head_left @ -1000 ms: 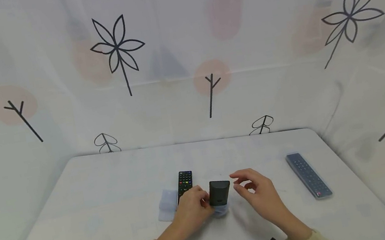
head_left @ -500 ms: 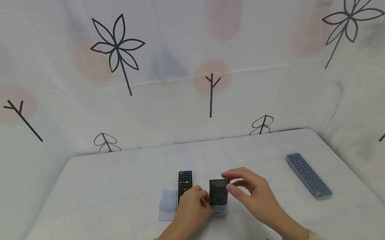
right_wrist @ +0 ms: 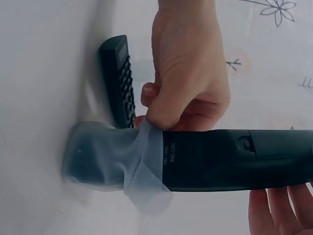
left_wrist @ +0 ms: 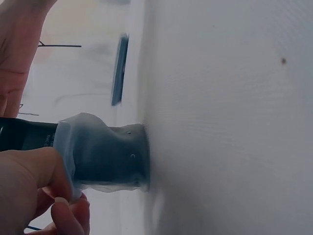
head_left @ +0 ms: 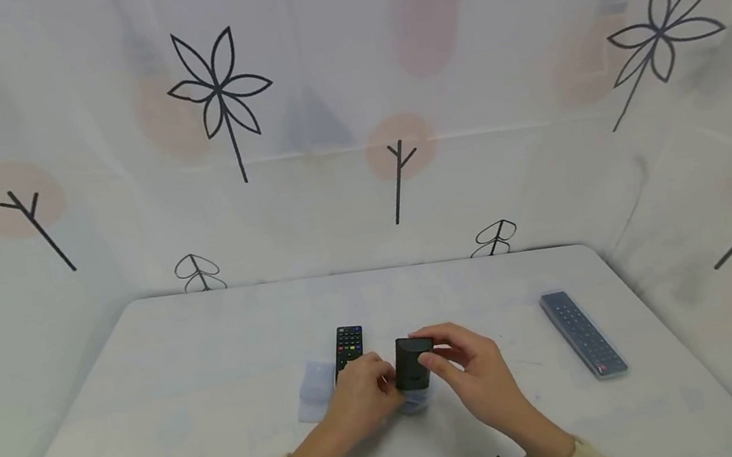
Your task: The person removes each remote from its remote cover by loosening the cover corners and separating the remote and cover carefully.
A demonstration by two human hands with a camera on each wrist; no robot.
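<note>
A black remote control (head_left: pixel 412 365) stands on end in front of me, its lower part inside a translucent soft cover (head_left: pixel 415 400). My left hand (head_left: pixel 362 395) pinches the rim of that cover at its left side. The rim lies bunched around the remote's body in the right wrist view, with one loose flap (right_wrist: pixel 149 191) hanging out. With thumb and fingers on either side, my right hand (head_left: pixel 477 372) grips the upper end of the remote. The covered end meets the table (left_wrist: pixel 220 147) in the left wrist view.
A second black remote (head_left: pixel 348 343) with coloured buttons lies behind my left hand. Beside it lies a flat translucent cover (head_left: pixel 317 389). To the right rests a third remote (head_left: pixel 582 334) inside a clear cover. A patterned cloth (head_left: pixel 334 209) hangs behind the table.
My right hand has moved left from beside the standing remote and taken hold of its upper end. The left hand stays at the cover's rim.
</note>
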